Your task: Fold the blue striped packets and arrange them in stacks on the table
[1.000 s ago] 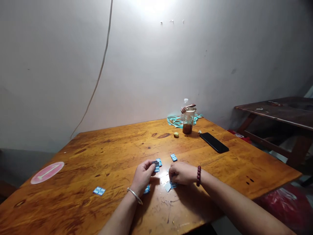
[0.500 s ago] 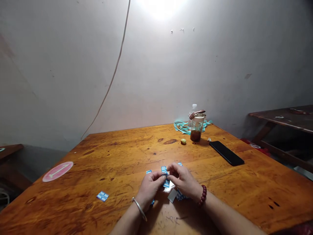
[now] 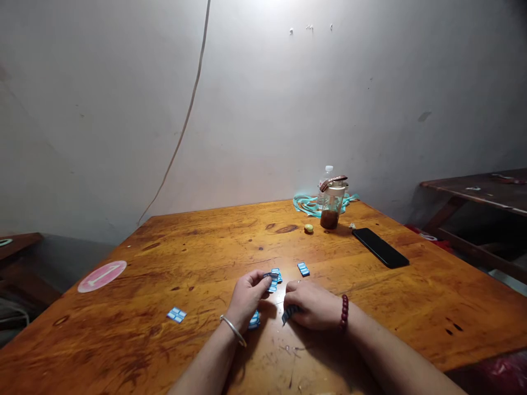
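Observation:
My left hand [image 3: 249, 299], with a silver bangle at its wrist, pinches a small blue-and-white label sheet [image 3: 270, 275] between thumb and fingers. Just beyond its fingertips lie more label pieces [image 3: 277, 272] on the table, and under the palm side sits another small pile [image 3: 254, 320]. My right hand [image 3: 310, 304], wearing a dark red bead bracelet, is closed low over the wood. A shaded blue label sheet [image 3: 290, 314] sticks out from its curled fingers; their tips are hidden. A single label sheet [image 3: 303, 268] rests beyond the right knuckles.
Another label sheet [image 3: 177, 314] lies to the left, near a pink round sticker [image 3: 102, 276]. At the right are a black phone [image 3: 379, 247] and a jar of brown drink [image 3: 330, 211]. Behind it are a plastic bottle [image 3: 328, 171] and turquoise straps [image 3: 305, 206]. A small yellowish object [image 3: 308, 228] sits nearby.
My hands were together over the labels and have come apart; the right has moved nearer to me with a label sheet. The view has tilted slightly down.

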Tool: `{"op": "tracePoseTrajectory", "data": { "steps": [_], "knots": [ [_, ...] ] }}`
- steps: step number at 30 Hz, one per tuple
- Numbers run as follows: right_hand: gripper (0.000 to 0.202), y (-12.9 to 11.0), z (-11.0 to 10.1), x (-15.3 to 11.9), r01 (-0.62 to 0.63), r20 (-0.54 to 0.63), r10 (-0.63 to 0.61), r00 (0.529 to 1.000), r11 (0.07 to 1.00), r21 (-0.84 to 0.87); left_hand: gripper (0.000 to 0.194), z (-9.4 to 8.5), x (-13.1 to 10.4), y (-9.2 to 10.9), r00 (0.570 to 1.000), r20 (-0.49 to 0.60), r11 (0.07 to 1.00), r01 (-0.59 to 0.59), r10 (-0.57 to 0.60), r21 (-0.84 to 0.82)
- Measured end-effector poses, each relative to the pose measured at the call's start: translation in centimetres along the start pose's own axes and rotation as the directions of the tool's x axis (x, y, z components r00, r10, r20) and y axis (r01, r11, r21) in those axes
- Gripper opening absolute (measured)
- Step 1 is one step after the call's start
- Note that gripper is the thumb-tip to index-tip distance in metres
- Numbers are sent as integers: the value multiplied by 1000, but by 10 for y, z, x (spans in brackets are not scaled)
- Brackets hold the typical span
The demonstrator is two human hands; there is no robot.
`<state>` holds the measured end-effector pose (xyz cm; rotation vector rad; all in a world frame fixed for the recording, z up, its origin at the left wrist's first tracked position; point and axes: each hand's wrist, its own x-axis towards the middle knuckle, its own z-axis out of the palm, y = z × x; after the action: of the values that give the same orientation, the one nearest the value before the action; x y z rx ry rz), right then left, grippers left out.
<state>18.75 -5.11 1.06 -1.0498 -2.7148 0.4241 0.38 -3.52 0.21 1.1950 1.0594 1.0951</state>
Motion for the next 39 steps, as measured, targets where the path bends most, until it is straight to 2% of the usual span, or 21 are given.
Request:
{"op": "tracePoseTrajectory", "data": {
  "steps": [4, 6, 8, 10, 13, 15, 17, 23, 28, 32, 36, 39],
  "knots": [
    [18, -3, 5, 7, -39, -62, 40, 997, 999, 20, 20, 4, -2, 4, 1000, 9, 1000, 3, -2, -18],
    [21, -1, 7, 10, -92, -139, 110, 984, 987, 133, 18, 5, -2, 5, 1000, -14, 1000, -1, 1, -30],
    [24, 2, 7, 14, -146, -218, 223, 950, 936, 321, 17, 4, -1, 4, 999, -37, 1000, -10, 9, -26],
    [22, 4, 8, 17, -177, -243, 365, 899, 808, 561, 17, 3, 0, 2, 998, -52, 1000, -20, 19, -10],
    [10, 2, 7, 21, -170, -129, 524, 842, 484, 858, 16, 2, 1, 0, 997, -75, 1000, -24, 24, -3],
    [12, -3, 7, 23, -143, -45, 550, 834, 294, 945, 16, 3, 0, -1, 995, -91, 1000, -28, 27, -12],
    [15, -7, 11, 26, -102, -35, 551, 834, 217, 971, 16, 6, -2, 0, 994, -99, 999, -45, 43, -21],
    [15, -11, 28, 34, -44, -174, 603, 779, 329, 943, 17, 15, -8, 4, 994, -86, 996, -70, 66, -48],
    [14, -11, 29, 35, -54, -180, 613, 769, 343, 938, 19, 17, -10, 5, 995, -96, 994, 14, -25, -112],
    [17, -13, 29, 35, -32, -224, 606, 764, 382, 924, 22, 16, -10, 5, 997, -51, 990, 42, -50, -136],
    [18, -12, 26, 33, -45, -201, 569, 797, 389, 920, 20, 14, -9, 3, 999, -42, 991, 24, -30, -131],
    [18, -3, 15, 23, -115, -101, 445, 890, 432, 894, 18, 11, -6, 2, 997, -73, 991, -24, 14, -133]
  ]
}}
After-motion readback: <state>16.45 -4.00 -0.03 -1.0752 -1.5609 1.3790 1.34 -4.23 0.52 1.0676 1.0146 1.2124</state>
